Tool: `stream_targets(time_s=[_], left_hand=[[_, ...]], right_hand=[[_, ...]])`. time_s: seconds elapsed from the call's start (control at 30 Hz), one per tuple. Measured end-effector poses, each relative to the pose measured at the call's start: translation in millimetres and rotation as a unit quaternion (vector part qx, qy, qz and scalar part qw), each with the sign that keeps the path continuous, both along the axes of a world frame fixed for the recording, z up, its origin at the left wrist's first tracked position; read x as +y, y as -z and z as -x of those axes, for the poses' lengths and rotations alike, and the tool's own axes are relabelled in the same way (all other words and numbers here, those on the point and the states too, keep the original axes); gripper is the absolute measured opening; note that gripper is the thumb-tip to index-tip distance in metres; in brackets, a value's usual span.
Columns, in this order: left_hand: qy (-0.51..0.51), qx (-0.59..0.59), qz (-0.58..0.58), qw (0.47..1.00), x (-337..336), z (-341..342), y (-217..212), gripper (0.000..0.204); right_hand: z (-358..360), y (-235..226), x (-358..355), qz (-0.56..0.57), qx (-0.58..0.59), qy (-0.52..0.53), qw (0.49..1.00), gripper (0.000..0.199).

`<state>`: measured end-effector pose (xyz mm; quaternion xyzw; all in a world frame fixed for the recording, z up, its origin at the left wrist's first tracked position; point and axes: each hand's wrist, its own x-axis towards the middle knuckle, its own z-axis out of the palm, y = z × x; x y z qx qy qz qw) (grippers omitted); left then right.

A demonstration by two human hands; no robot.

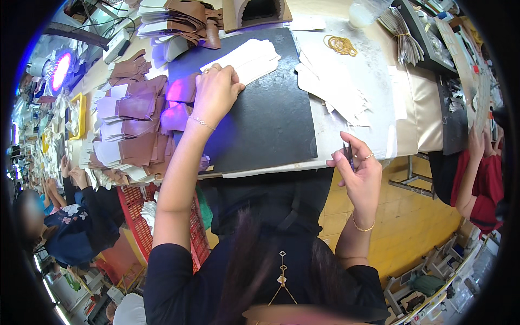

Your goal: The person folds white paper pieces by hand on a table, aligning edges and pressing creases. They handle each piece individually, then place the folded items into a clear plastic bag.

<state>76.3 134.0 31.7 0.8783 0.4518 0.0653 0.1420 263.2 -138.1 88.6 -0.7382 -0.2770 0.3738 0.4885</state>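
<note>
A small stack of white, flat, long cut pieces [259, 58] lies on the black mat [265, 116]. My left hand [218, 86] reaches over the mat, its fingers bent and closed on the near-left end of that stack. Off the mat's right edge, above the table's front edge, my right hand [358, 170] holds a pair of small dark thread snips [348, 152], blades pointing up. The fingers cover most of the snips' handles. More white cut pieces [333, 84] lie fanned out to the right of the mat.
Bundles of brown and white pieces [138, 105] crowd the left, with another pile [176, 24] behind. Yellow rubber bands [341, 45] and a plastic cup [362, 13] sit at the back right. A red basket [132, 214] stands below left. Other people work on both sides.
</note>
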Motion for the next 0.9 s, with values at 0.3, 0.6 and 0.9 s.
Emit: stream_targets(time_s=[0.3,0.6,0.9], left_hand=[[0.021,-0.015,0.023,0.999,8,-2,-6,0.028],[0.203,-0.065,0.218,0.952,-86,25,-31,0.030],[0.141,-0.315,0.408,0.845,-131,19,-20,0.027]], right_hand=[[-5,-3,1,-0.026,0.030,0.005,0.999,0.039],[-9,-16,7,-0.021,0.091,-0.055,0.994,0.042],[24,-13,60,-0.029,0.139,-0.242,0.960,0.043]])
